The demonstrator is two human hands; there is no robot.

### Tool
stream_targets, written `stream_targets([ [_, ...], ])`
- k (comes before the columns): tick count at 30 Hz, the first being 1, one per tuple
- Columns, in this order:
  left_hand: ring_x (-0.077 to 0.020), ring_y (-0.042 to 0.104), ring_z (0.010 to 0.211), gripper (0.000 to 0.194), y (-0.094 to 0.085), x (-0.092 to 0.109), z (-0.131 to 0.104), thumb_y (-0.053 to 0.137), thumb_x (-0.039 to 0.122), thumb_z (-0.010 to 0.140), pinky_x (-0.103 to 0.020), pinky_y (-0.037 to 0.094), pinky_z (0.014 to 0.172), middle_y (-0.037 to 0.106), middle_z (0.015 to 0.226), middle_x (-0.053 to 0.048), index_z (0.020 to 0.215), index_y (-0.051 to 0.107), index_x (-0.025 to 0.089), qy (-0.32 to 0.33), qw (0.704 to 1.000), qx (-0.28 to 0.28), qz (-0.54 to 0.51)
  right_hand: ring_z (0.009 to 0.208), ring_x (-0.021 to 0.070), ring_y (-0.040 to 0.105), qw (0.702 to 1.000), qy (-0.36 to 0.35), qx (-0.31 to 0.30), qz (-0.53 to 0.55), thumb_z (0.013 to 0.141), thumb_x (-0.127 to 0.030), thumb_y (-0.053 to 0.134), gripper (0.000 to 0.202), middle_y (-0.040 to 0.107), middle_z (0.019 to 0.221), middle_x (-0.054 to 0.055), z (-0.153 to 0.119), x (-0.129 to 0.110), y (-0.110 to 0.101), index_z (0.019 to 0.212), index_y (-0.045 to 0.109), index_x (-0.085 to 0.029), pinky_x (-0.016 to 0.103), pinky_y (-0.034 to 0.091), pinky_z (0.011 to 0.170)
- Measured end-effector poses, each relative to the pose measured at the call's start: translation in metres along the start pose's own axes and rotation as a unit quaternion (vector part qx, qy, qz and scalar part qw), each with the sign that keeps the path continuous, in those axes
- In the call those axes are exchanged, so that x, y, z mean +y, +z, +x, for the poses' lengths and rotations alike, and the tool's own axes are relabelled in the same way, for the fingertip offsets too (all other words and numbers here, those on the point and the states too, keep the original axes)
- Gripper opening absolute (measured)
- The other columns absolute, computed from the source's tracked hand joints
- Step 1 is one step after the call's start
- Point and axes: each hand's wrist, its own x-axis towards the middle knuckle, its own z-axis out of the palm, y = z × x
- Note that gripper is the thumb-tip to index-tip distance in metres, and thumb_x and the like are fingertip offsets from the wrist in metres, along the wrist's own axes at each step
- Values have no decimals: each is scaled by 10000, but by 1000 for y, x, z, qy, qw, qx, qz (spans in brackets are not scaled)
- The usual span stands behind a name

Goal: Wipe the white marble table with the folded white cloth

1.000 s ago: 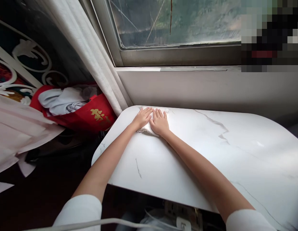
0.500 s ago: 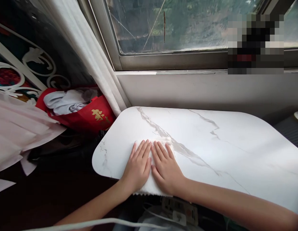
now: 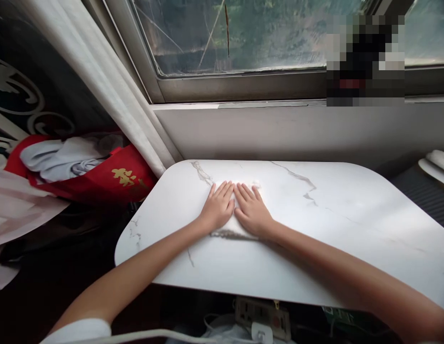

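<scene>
My left hand [image 3: 218, 208] and my right hand [image 3: 253, 210] lie flat, side by side, on a white cloth [image 3: 233, 227]. Their fingers are stretched toward the window and the two hands nearly touch. Under my palms the cloth is spread out, so most of it is hidden; its near edge and a bit of its far edge show. It rests on a white marble-patterned tabletop [image 3: 315, 258] with rounded corners and grey veins.
Behind the tabletop are a wall and a window [image 3: 243, 38]. A red bag [image 3: 100, 184] with grey cloth stands left, beside a pale curtain [image 3: 96, 81]. Under the near edge are a power strip [image 3: 243, 310] and a white cable [image 3: 153, 334]. A white object [image 3: 435, 172] is at right.
Both hands have slid forward with the cloth, from the tabletop's near edge toward the window side. The view has shifted slightly to the right.
</scene>
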Motion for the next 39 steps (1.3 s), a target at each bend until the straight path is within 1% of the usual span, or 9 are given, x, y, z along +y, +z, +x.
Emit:
stream_targets([
  [4, -192, 254, 1371, 493, 14, -22, 80, 289, 227, 913, -416, 107, 1146, 355, 1461, -82, 1388, 371, 118, -7, 1000, -11, 5, 1399, 212, 164, 999, 33, 4, -21, 905, -308, 282, 603, 227, 1514, 115, 61, 47, -1, 1448, 238, -52, 411, 71, 1135],
  [8, -198, 269, 1364, 480, 27, -28, 139, 305, 212, 907, -424, 117, 1141, 372, 1452, -81, 1372, 396, 134, -17, 1000, 1, 6, 1390, 199, 196, 997, 61, 18, -33, 920, -303, 256, 577, 255, 1508, 105, 95, 84, -4, 1443, 259, -60, 390, 89, 1125],
  [12, -194, 302, 1347, 472, 36, -25, 164, 316, 197, 899, -426, 142, 1133, 394, 1440, -79, 1356, 416, 136, -2, 1000, 2, 12, 1381, 203, 218, 994, 94, 37, -38, 920, -280, 247, 558, 282, 1499, 112, 103, 99, -3, 1434, 290, -65, 385, 102, 1119],
  [16, -184, 284, 1355, 474, 36, -23, 163, 293, 201, 914, -416, 138, 1135, 372, 1453, -76, 1369, 399, 115, 2, 1000, 0, 13, 1382, 201, 216, 992, 107, 50, -43, 922, -273, 247, 552, 282, 1499, 113, 98, 97, -2, 1433, 294, -70, 382, 96, 1121],
  [20, -172, 262, 1365, 475, 33, -13, 147, 270, 206, 924, -416, 133, 1136, 352, 1465, -53, 1380, 385, 143, -2, 1000, -4, 11, 1384, 204, 213, 992, 105, 43, -50, 919, -271, 241, 555, 277, 1501, 115, 83, 90, -4, 1436, 287, -75, 396, 107, 1125],
  [24, -167, 249, 1371, 480, 29, 10, 115, 261, 214, 929, -400, 122, 1142, 343, 1470, -53, 1389, 374, 135, -8, 1000, -2, 21, 1387, 221, 206, 995, 76, 30, -63, 914, -281, 236, 568, 267, 1502, 125, 52, 83, -8, 1440, 273, -69, 425, 127, 1126],
  [31, -196, 191, 1390, 499, 17, 67, 13, 235, 237, 951, -445, 78, 1153, 298, 1486, -95, 1413, 309, 66, 28, 999, -4, 30, 1403, 247, 136, 996, -21, 18, -89, 909, -258, 243, 580, 231, 1512, 142, -51, 48, -15, 1448, 230, -46, 476, 139, 1133],
  [36, -227, 44, 1408, 535, 2, 107, -58, 223, 282, 973, -474, 38, 1152, 148, 1529, -105, 1461, 161, 72, 90, 995, -29, 0, 1409, 244, 89, 995, -45, 50, -80, 930, -255, 253, 649, 152, 1535, 117, -130, 15, -24, 1475, -64, -99, 507, 114, 1140],
  [39, -258, -31, 1401, 582, -4, 124, -80, 263, 300, 969, -497, 48, 1145, 46, 1537, -116, 1473, 74, 76, 115, 991, -57, -32, 1407, 237, 117, 995, -52, 54, -64, 928, -242, 276, 674, 152, 1534, 102, -159, 9, -30, 1467, -109, -121, 502, 86, 1147],
])
